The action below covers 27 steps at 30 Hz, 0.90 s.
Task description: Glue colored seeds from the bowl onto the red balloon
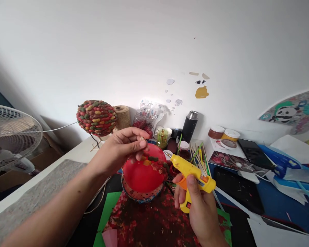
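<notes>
We note the glossy, rounded red balloon in a woven basket, just below our left hand, the nearer one, pinching a small piece, too indistinct to identify. Our right hand grips the yellow plastic glue gun, barrel slanting up-left toward those fingertips; rough, knobbly lumps band the balloon.

The glue gun is yellow and orange, the balloon red, the ball mottled red, green and mustard.
</notes>
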Available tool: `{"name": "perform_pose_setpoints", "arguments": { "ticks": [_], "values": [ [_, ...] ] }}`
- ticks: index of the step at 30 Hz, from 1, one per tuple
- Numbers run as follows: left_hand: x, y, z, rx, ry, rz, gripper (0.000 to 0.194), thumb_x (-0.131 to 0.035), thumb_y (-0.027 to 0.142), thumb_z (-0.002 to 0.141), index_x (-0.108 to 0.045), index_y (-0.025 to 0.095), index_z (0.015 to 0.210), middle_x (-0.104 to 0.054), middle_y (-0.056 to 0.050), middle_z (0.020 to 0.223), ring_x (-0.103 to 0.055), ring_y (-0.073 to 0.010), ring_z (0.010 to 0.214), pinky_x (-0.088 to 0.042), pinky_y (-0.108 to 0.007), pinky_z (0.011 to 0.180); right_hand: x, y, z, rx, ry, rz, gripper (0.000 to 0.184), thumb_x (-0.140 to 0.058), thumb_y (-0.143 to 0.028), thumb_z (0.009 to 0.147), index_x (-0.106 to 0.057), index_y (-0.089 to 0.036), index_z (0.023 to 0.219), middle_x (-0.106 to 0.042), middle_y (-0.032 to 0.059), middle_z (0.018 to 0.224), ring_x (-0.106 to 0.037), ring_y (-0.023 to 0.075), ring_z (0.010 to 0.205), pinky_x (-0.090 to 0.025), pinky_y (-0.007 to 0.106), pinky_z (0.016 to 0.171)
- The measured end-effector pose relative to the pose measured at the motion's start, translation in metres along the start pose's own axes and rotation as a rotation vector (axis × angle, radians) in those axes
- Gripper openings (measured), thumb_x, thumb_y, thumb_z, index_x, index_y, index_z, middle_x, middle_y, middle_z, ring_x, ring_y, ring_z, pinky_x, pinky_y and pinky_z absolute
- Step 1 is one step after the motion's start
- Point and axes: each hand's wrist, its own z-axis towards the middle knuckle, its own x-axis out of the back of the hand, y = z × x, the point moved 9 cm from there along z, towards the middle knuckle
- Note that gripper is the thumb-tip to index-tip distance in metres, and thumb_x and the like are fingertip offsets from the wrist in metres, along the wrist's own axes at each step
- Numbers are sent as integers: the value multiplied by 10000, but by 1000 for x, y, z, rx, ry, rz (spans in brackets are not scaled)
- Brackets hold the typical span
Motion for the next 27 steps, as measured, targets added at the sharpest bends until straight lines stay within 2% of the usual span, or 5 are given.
{"name": "perform_pose_setpoints", "arguments": {
  "ticks": [3, 6, 10, 22, 27],
  "values": [
    [-19, -9, 2, 76, -15, -169, 346, -1143, 280, 709, -936, 226, 981, -870, -35, 894, -767, -111, 630, -662, -177, 596, -3, -4, 2, 39, -33, 4, 647, -766, -844, 1022, -790, -212, 884, -572, -41, 513, -570, 171, 421, -543, 311, 510],
    [-20, -21, 8, 137, 62, -279, 358, -1086, 133, 745, -957, 220, 1068, -915, -62, 1023, -843, -126, 747, -710, -153, 711, 3, -8, 3, 63, 18, 30, 634, -792, -833, 1011, -783, -215, 869, -557, -52, 503, -555, 160, 404, -517, 294, 491],
    [-20, -28, 11, 150, 134, -328, 351, -1000, 47, 805, -961, 207, 1116, -933, -86, 1128, -877, -135, 823, -723, -147, 797, -3, -15, 4, 49, -26, 72, 645, -772, -840, 1021, -778, -212, 871, -556, -58, 515, -576, 155, 399, -528, 291, 494],
    [-25, -8, -8, -73, 89, 15, 429, -1085, 303, 797, -885, 214, 1166, -864, -41, 915, -858, -206, 767, -731, -286, 735, -9, -30, 3, 96, -2, 89, 695, -762, -891, 986, -731, -229, 778, -535, -54, 487, -592, 172, 386, -529, 303, 457],
    [-42, -13, -16, -70, 19, 91, 368, -1074, 336, 839, -835, 244, 1105, -865, -29, 904, -850, -204, 766, -731, -285, 725, -3, -31, 5, 108, 69, 82, 721, -779, -905, 961, -811, -193, 847, -553, -50, 481, -611, 163, 408, -508, 275, 463]
  ]
}}
